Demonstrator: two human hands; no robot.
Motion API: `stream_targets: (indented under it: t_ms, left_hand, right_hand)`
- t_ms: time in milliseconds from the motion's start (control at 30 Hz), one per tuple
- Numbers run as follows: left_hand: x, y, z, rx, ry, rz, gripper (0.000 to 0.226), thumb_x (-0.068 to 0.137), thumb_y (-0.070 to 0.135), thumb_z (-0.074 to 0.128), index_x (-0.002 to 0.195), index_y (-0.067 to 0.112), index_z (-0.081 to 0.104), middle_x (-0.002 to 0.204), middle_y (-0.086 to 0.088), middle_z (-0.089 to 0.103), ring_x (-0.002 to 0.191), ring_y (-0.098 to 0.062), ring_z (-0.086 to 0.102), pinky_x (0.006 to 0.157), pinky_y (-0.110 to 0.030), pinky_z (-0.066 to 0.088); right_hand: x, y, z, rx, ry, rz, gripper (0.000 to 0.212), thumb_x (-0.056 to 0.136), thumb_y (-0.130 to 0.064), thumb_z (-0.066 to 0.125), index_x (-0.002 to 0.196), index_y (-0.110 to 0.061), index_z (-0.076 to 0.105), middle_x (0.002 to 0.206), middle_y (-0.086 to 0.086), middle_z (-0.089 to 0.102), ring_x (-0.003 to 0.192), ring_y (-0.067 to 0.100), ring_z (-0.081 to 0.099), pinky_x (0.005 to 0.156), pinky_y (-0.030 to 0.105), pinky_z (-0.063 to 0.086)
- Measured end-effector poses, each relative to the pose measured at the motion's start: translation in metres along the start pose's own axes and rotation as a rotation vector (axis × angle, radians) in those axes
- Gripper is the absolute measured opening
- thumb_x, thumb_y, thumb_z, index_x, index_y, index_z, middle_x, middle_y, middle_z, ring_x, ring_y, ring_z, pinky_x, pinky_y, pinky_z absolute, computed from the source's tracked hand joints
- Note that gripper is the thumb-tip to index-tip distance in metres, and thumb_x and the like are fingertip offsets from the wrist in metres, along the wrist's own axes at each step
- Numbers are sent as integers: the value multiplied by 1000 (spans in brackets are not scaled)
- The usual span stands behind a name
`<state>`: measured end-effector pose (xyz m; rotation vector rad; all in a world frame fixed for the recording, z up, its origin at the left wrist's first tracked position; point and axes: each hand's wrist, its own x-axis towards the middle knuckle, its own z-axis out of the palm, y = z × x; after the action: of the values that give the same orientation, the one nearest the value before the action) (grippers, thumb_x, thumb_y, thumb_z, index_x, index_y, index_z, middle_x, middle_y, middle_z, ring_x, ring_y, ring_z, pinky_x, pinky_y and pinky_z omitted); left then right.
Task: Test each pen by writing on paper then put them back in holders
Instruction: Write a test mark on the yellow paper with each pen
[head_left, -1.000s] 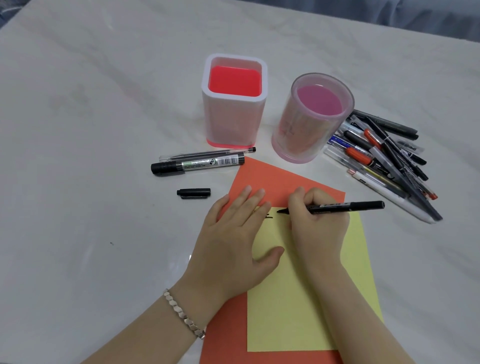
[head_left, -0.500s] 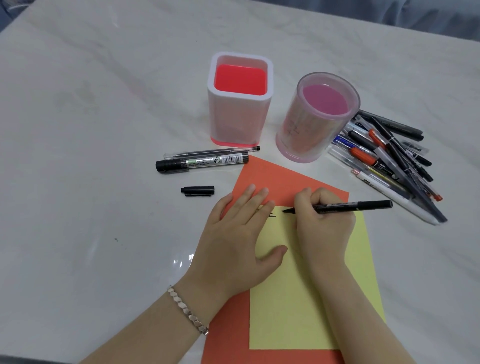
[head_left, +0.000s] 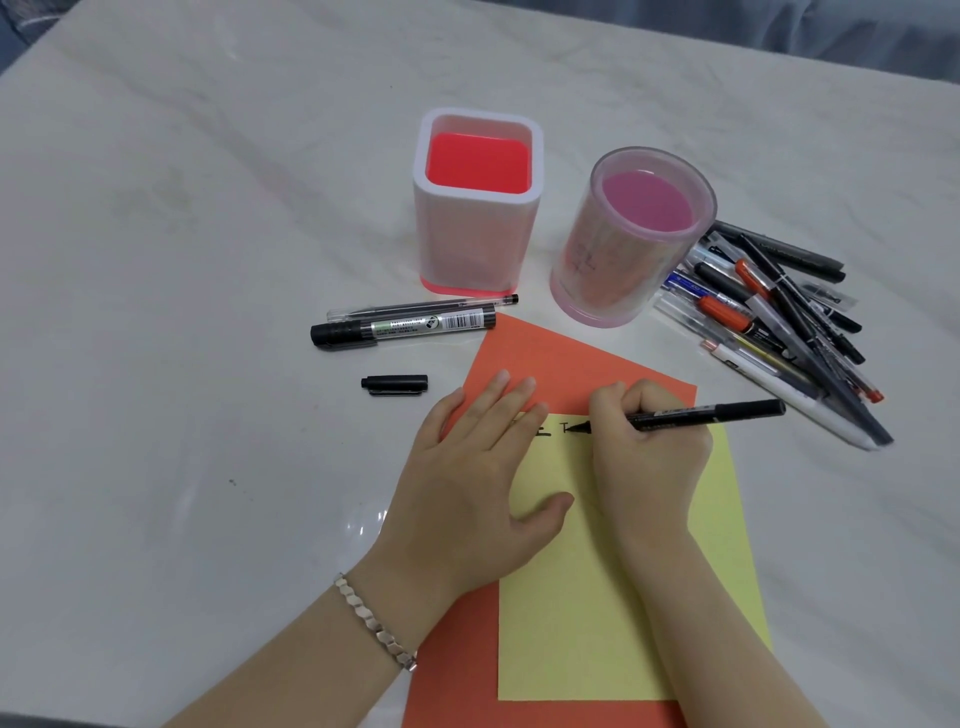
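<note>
Left hand (head_left: 467, 483) lies spread flat so the yellow paper sheet (head_left: 597, 623) won't slide. Right hand (head_left: 649, 457) pinches a slim black pen (head_left: 727, 410), writing.

We see soft, even overhead light, with faint shadows under the hands. A small glare patch shines on the table (head_left: 363, 525). Wide-angle bending curves the edges.
</note>
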<state>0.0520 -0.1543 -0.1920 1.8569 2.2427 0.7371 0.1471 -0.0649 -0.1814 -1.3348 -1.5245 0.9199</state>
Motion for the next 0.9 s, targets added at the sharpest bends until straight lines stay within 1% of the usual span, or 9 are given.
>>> stream_targets:
  t_ms: [133, 233, 267, 367, 467, 500, 667, 767, 900]
  left_hand:
    - [1, 0, 0, -5, 6, 0, 65, 72, 53, 51, 124, 15, 59, 139, 1, 48, 133, -12, 37, 109, -36, 22]
    - [1, 1, 0, -5, 7, 1, 65, 72, 53, 51, 123, 14, 60, 138, 0, 49, 133, -12, 38, 109, -36, 22]
    - [1, 1, 0, -4, 5, 0, 65, 72, 53, 51, 123, 14, 60, 138, 0, 49, 133, -12, 38, 109, -36, 22]
    - [0, 0, -1, -1, -4, -9, 65, 72, 53, 50, 124, 15, 60, 138, 1, 49, 133, -11, 37, 109, -36, 22]
    - [0, 0, 0, -2, -2, -7, 65, 72, 53, 50, 124, 15, 59, 139, 1, 48, 133, -12, 37, 109, -36, 22]
    - [0, 0, 0, -2, 0, -4, 65, 72, 53, 50, 124, 15, 59, 139, 1, 48, 133, -12, 37, 109, -36, 22]
    - [0, 0, 0, 6, -4, 1, 66, 72, 54, 50, 124, 15, 59, 139, 1, 48, 133, -12, 37, 109, -36, 22]
    - [0, -1, 0, 9, -4, 1, 66, 72, 54, 50, 125, 15, 58, 139, 1, 48, 133, -12, 37, 109, -36, 22]
    - [0, -1, 1, 15, 6, 4, 66, 72, 53, 50, 124, 15, 59, 139, 1, 48, 133, -12, 37, 108, -37, 23]
  right_hand:
    - [1, -1, -1, 58, -10, 8, 35, 74, -10, 51, 48, -10, 28, 45, -2, 25, 44, 6, 24, 45, 12, 24]
    - [0, -1, -1, 40, -38, 2, 36, 73, -15, 51, 49, -1, 29, 47, 10, 30, 46, 8, 27, 45, 15, 23]
    - [0, -2, 0, 33, -42, -1, 36, 73, -16, 51, 49, 1, 30, 47, 11, 32, 46, 8, 28, 45, 16, 24]
    - [0, -2, 0, 14, -49, -3, 36, 72, -16, 51, 49, 3, 33, 46, 10, 33, 46, 9, 29, 46, 15, 25]
    - [0, -2, -1, 20, -56, 0, 33, 71, -15, 51, 46, -5, 32, 42, -4, 29, 44, 7, 28, 46, 13, 25]
    - [0, -2, -1, 31, -53, 7, 33, 71, -14, 51, 46, -7, 31, 42, -4, 28, 43, 6, 27, 46, 13, 25]
    - [0, -3, 0, 19, -60, 13, 36, 71, -16, 51, 49, 6, 32, 44, -1, 27, 46, 8, 26, 45, 16, 23]
    - [-1, -3, 0, -12, -71, -3, 33, 71, -17, 50, 46, -5, 31, 43, -2, 30, 44, 8, 26, 46, 16, 23]
    - [0, -1, -1, -35, 3, 34, 33, 69, -17, 49, 46, -16, 25, 40, -4, 26, 44, 9, 24, 45, 16, 22]
